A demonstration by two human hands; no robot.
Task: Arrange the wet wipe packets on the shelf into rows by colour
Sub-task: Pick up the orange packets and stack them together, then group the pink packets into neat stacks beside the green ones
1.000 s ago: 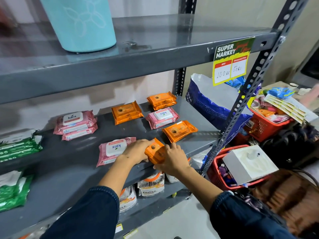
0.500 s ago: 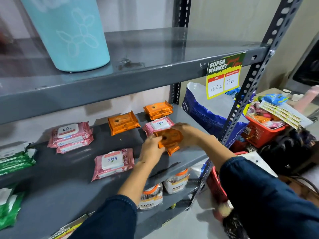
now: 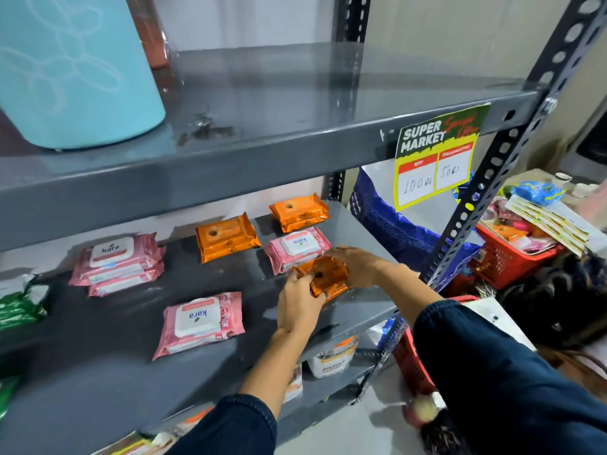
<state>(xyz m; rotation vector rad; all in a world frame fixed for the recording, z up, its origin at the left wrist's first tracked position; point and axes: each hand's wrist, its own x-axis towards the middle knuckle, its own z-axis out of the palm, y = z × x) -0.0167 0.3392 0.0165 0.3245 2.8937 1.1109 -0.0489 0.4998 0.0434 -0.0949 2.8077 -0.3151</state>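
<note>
While a second ago both hands pressed one orange packet at the shelf's front lip, now they grip stacked orange packets (image 3: 323, 279) together, further in on the grey shelf (image 3: 108, 382), above its right part. The left hand (image 3: 300, 303) clasps the near end, fingers curled under; the right hand (image 3: 356, 266) covers the far end from above. Since half a second ago the grasp is much the same, the packets hardly shifted. Just beyond the right hand lies a pink packet (image 3: 297, 249), touching or nearly touching the held ones. Further back sit a pair of orange packets (image 3: 299, 211) and a single orange packet (image 3: 226, 238). Left of the left hand lies another pink packet (image 3: 200, 323); well beyond that, a pink stack (image 3: 118, 262) and green packets (image 3: 19, 307). Above the right hand hangs a price sign (image 3: 437, 156).
</note>
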